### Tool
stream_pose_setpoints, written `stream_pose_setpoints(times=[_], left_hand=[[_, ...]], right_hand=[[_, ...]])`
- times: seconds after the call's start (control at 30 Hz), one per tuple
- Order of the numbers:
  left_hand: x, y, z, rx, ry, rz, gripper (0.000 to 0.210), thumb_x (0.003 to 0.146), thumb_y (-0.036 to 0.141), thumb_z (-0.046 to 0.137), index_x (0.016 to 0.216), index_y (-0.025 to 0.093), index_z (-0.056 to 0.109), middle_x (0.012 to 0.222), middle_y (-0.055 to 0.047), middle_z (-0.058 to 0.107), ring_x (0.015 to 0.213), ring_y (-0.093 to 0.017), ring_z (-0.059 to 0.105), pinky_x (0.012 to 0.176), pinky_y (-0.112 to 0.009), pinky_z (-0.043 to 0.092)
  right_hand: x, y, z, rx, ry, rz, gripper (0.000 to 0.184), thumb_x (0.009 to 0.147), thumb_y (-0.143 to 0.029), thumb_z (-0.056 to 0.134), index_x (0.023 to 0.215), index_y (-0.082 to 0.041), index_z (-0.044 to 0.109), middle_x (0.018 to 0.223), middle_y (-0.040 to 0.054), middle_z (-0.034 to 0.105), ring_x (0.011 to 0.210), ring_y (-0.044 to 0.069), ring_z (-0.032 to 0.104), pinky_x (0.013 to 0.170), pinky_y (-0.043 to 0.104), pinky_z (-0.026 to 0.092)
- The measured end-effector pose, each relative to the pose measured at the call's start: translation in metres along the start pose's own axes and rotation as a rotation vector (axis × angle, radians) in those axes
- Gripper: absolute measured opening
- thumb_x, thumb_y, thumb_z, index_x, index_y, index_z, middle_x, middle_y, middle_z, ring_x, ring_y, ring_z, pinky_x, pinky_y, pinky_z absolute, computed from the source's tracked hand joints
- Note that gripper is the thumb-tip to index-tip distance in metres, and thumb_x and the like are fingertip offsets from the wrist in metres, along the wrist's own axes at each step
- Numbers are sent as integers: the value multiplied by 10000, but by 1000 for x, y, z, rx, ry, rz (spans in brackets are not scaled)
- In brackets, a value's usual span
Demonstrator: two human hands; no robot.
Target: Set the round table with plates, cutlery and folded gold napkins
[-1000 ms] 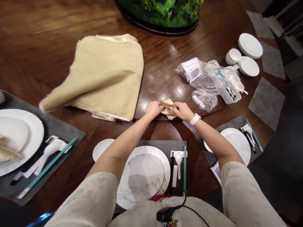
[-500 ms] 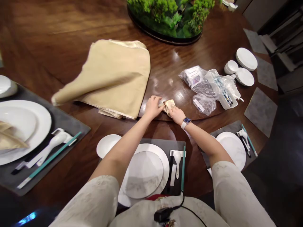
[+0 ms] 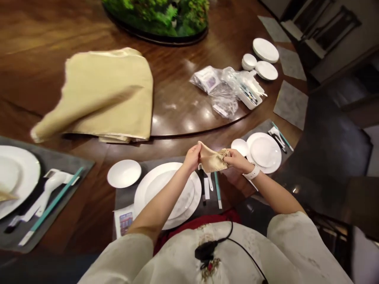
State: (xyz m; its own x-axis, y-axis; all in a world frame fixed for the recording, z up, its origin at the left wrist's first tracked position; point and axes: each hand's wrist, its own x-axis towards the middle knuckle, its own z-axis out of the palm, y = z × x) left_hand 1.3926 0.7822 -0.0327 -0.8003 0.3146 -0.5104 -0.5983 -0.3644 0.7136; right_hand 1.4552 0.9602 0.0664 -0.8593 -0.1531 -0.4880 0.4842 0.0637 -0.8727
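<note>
A folded gold cloth napkin is held up between my two hands, above the place setting in front of me. My left hand pinches its upper left corner. Bunched folds at the napkin's right end are gripped by my right hand, which has a white watch band at the wrist. Below the napkin lie stacked white plates on a grey placemat, with a white spoon and teal-ended chopsticks to their right. The napkin partly hides the tops of the utensils.
A large folded gold cloth lies on the turntable. Further right are plastic bags, a white tray of utensils and stacked plates. A green plant centrepiece stands behind. A white bowl sits left of the plates.
Both hands have lifted the napkin off the turntable's edge and brought it nearer to me, where it is now partly spread out. The view has turned to the right.
</note>
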Motion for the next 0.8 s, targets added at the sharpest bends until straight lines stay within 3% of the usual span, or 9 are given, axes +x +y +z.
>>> stream_pose_setpoints(times=[0.1, 0.23, 0.33, 0.43, 0.53, 0.6, 0.7, 0.8], left_hand=[[-7, -30, 51, 34, -43, -76, 498, 757, 628, 747, 717, 167, 562, 606, 17, 566, 534, -88, 514, 527, -200, 403], [-4, -64, 122, 95, -10, -78, 292, 871, 447, 676, 919, 162, 635, 777, -24, 662, 658, -95, 614, 601, -190, 442], [1, -92, 180, 85, 44, -85, 205, 902, 350, 611, 1001, 172, 628, 833, -29, 653, 695, -97, 626, 626, -195, 453], [5, -126, 237, 63, 20, -196, 217, 887, 346, 622, 1034, 189, 599, 949, -54, 652, 719, -113, 638, 654, -228, 481], [11, -155, 282, 75, 24, -317, 229, 885, 355, 636, 1051, 207, 580, 1101, -79, 640, 776, -133, 662, 704, -259, 511], [16, -168, 301, 74, 45, -318, 224, 902, 377, 618, 1061, 221, 593, 1143, -76, 634, 813, -143, 669, 718, -259, 515], [23, -177, 316, 78, 70, -279, 273, 908, 432, 599, 1109, 248, 613, 1134, -65, 647, 846, -171, 669, 699, -271, 511], [27, -178, 319, 76, 144, -275, 324, 941, 491, 521, 1159, 265, 601, 1150, -62, 654, 874, -195, 664, 690, -296, 509]], right_hand=[[-45, 19, -48, 10, 91, 60, 308, 643, -273, 680, 925, -148, 680, 726, -6, 658, 600, 115, 582, 512, 202, 479], [-88, 32, -148, -56, 206, 89, 247, 652, -254, 656, 871, -140, 669, 671, -10, 633, 580, 115, 572, 508, 212, 505], [-104, 37, -227, -173, 312, 100, 191, 673, -242, 678, 828, -132, 657, 630, -9, 612, 569, 105, 555, 504, 195, 498], [-100, 43, -283, -291, 368, 134, 177, 693, -250, 731, 787, -130, 641, 626, 3, 611, 571, 109, 568, 494, 186, 488], [-84, 50, -309, -331, 327, 166, 184, 717, -245, 763, 785, -129, 637, 658, 18, 629, 576, 109, 578, 504, 189, 495], [-72, 53, -315, -333, 275, 180, 161, 749, -232, 749, 791, -126, 637, 691, 28, 646, 588, 105, 582, 525, 193, 508], [-59, 54, -324, -348, 200, 189, 148, 788, -234, 733, 838, -126, 646, 796, 48, 684, 659, 119, 621, 581, 209, 538], [-53, 53, -340, -320, 128, 185, 257, 803, -313, 758, 967, -153, 641, 963, 62, 709, 778, 148, 668, 653, 241, 570]])
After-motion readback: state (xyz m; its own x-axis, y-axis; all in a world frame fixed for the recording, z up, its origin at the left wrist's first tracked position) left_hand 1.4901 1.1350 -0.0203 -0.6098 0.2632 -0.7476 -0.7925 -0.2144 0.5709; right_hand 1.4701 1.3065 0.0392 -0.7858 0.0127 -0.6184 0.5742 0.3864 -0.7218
